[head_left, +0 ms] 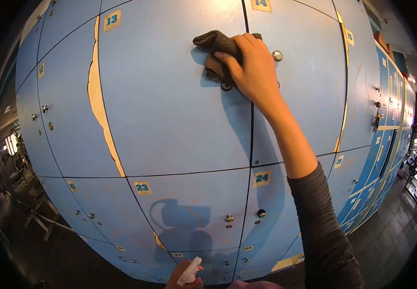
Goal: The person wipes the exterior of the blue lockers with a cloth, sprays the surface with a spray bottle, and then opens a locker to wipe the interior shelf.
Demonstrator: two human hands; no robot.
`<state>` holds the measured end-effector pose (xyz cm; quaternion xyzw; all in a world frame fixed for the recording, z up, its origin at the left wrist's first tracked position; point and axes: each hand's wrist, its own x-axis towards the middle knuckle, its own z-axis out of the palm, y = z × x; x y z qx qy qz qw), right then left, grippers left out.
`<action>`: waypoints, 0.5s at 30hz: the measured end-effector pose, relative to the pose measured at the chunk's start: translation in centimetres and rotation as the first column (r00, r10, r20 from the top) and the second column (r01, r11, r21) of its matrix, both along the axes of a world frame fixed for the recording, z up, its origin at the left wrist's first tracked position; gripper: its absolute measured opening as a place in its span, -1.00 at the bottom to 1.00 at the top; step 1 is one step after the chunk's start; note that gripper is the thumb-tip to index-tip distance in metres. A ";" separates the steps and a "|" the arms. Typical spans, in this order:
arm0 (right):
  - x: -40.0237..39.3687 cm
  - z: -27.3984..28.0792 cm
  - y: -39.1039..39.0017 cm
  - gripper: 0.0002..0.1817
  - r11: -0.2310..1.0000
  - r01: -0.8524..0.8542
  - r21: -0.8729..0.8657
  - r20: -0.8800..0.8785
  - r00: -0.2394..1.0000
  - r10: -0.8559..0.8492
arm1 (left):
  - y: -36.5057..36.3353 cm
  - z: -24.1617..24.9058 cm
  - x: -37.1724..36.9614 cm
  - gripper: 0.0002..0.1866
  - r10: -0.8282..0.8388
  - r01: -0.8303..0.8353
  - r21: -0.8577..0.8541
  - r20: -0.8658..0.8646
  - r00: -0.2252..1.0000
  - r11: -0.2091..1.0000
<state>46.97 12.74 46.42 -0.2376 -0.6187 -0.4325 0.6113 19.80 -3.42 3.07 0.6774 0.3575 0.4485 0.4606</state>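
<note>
My right hand (254,65) presses a folded dark brown cloth (217,50) against the blue locker door (170,96) numbered 13, near its right edge. A round metal knob (277,56) sits just right of the hand, and a lock (226,86) shows right below the cloth. Low in the view, my left hand (182,274) is closed around a spray bottle with a white spray head (189,271); the bottle's body is hidden below the frame.
More blue lockers with knobs and number labels surround these, some with chipped edges (97,91). A further locker row (389,111) runs back at the right beside a dark tiled floor (382,236). Gym-like equipment (39,216) stands at the far left.
</note>
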 end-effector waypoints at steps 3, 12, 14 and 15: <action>-0.8 1.0 -0.2 -0.71 0.994 0.044 -0.098 -0.111 0.992 -0.055 | 0.5 0.4 0.5 -0.32 -0.039 0.039 0.000 -0.042 0.998 0.999; 6.3 5.9 -7.0 -0.76 0.719 -0.695 0.030 -0.238 0.693 0.680 | 0.6 -1.0 1.0 -0.31 -0.093 0.100 0.137 -0.059 0.994 0.985; 9.3 5.0 -7.1 -0.66 0.883 -0.461 0.085 -0.165 0.868 0.469 | 1.1 -2.6 0.9 -0.31 -0.145 0.139 0.205 0.015 0.989 0.969; 9.9 4.5 -6.6 -0.66 0.935 -0.316 0.160 -0.156 0.927 0.340 | 1.3 -2.9 1.0 -0.32 -0.119 0.118 0.230 -0.012 0.993 0.966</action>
